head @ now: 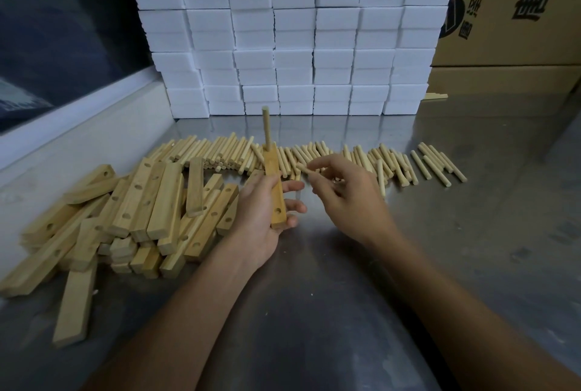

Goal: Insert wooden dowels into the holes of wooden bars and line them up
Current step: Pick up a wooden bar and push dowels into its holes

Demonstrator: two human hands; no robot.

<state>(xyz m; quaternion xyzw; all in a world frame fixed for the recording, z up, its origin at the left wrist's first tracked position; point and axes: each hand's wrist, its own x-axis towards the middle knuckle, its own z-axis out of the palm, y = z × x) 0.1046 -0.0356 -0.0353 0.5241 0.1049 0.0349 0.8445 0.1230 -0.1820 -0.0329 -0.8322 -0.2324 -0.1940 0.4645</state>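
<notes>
Currently the second insertion on one bar appears to be in preparation: a wooden bar is held lengthwise in the left hand, its fingers curled round the bar's underside and near end, with one dowel already seated upright in the hole at the bar's far end. A second hole near the close end is seen to be open, just above the fingertips. In the right hand a loose dowel is pinched between thumb and forefinger, the remaining fingers being loosely curled beneath; the dowel is held just beside the bar, to its right, not yet touching it as far as can be told. For the next move it is judged that the pinched dowel would have to be turned upright, brought over the open hole and pressed down while the bar is kept steady; a tilted entry could well jam it. Further dowels are laid in a long row across the steel bench beyond the hands, and unfilled bars are heaped in a pile to the left. No finished bars lined up can be made out, so the task is judged to be at an early stage. Behind the row, white foam blocks are stacked, with cardboard boxes at the right.
</notes>
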